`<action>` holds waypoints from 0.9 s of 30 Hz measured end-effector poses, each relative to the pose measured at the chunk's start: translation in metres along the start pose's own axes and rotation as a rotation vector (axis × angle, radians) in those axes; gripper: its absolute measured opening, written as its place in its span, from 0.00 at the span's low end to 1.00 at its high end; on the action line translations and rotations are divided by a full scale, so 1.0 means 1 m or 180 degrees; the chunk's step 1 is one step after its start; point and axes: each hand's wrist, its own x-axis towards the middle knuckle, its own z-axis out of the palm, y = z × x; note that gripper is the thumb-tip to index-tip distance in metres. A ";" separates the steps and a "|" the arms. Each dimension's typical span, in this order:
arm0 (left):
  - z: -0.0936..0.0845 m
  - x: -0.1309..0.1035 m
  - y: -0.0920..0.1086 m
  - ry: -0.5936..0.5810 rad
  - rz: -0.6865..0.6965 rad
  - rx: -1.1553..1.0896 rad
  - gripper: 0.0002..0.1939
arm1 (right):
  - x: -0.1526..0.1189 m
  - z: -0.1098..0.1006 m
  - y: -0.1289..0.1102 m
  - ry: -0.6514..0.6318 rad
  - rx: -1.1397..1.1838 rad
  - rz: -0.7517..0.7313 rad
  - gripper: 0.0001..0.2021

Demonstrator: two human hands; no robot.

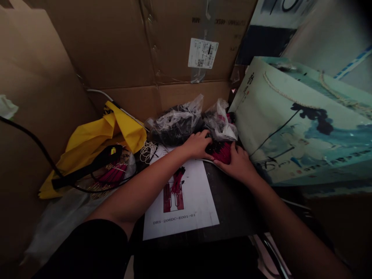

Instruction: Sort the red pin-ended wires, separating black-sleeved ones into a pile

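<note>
A bundle of dark red wires with black ends lies at the back of the dark table, partly in a clear plastic bag. My left hand curls its fingers round the left side of the bundle, at the black ends. From the right, my right hand grips the other side, thumb toward me. Part of the bundle is hidden by my fingers. Just behind my left hand sits a plastic bag of black parts. Under my left forearm lies a printed sheet, and small red wires with black ends rest on its picture.
To the left are a yellow bag, another bundle of red wires and a black cable. Cardboard boxes wall the back and left. A pale green paper bag stands on the right.
</note>
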 end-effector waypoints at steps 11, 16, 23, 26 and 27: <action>0.003 0.015 0.011 -0.0018 -0.0287 -0.0118 0.41 | 0.018 -0.024 -0.011 -0.0372 -0.0386 0.0027 0.50; 0.006 0.013 0.011 -0.0039 -0.0187 -0.0233 0.37 | 0.019 -0.025 -0.009 -0.0410 -0.0377 -0.0002 0.52; -0.003 0.006 0.008 -0.0025 -0.0177 -0.0693 0.41 | 0.012 -0.011 -0.005 -0.0305 -0.0698 -0.0265 0.47; -0.006 0.011 0.004 0.0295 -0.0198 -0.0965 0.30 | 0.005 -0.002 -0.004 -0.0082 -0.0789 -0.0424 0.43; -0.008 0.014 0.003 0.0427 -0.0239 -0.0972 0.25 | 0.004 0.000 -0.002 -0.0025 -0.0801 -0.0479 0.43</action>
